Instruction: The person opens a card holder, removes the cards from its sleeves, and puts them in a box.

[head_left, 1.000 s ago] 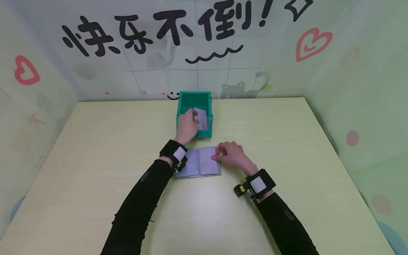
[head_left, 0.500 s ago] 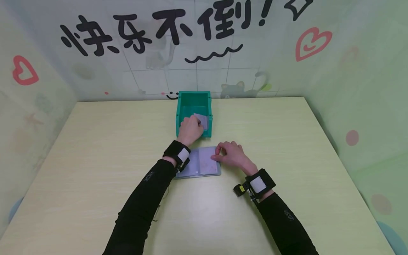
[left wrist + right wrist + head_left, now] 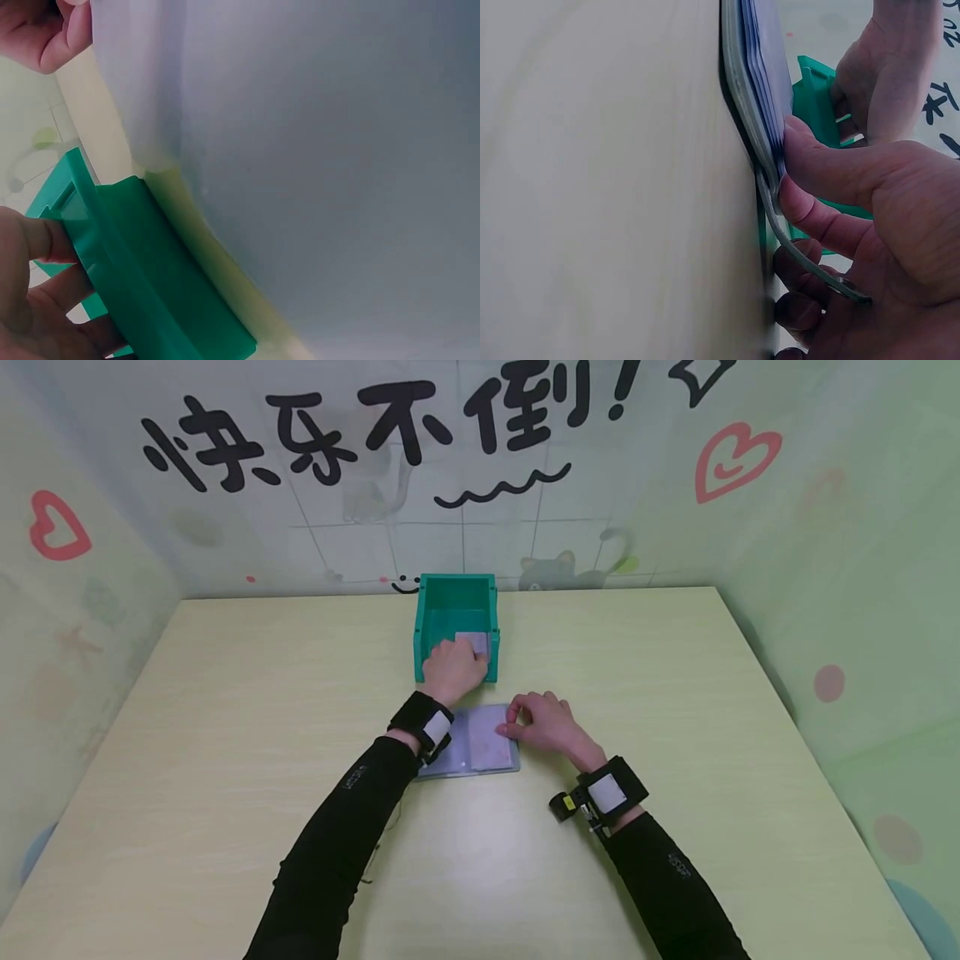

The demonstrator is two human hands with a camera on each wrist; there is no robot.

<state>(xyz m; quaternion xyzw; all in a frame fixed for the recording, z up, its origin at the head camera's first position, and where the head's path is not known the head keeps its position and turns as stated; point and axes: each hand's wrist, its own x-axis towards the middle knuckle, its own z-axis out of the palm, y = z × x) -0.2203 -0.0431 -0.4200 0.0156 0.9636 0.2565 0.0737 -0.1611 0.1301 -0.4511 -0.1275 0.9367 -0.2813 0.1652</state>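
My left hand (image 3: 452,670) reaches over the near wall of a green plastic box (image 3: 456,589), its fingers bent down inside. A pale purple card (image 3: 472,639) shows just beyond those fingers; whether they grip it I cannot tell, since the fingertips are hidden. Between the box and me lies an opened card album (image 3: 491,739) with pale purple pages, partly covered by my left wrist. My right hand (image 3: 547,722) pinches its right edge, the thumb (image 3: 810,146) on top of the page stack and the index finger below. A grey strap (image 3: 799,255) with a snap hangs from the cover.
The box stands near the back edge of a light wooden table (image 3: 262,710). Printed cloth walls with black lettering and hearts rise behind and at both sides. Each wrist wears a black camera band (image 3: 615,792).
My left hand has shifted right and slightly nearer within the box, and the purple card shows lower and less of it. The right hand stays at the album's edge.
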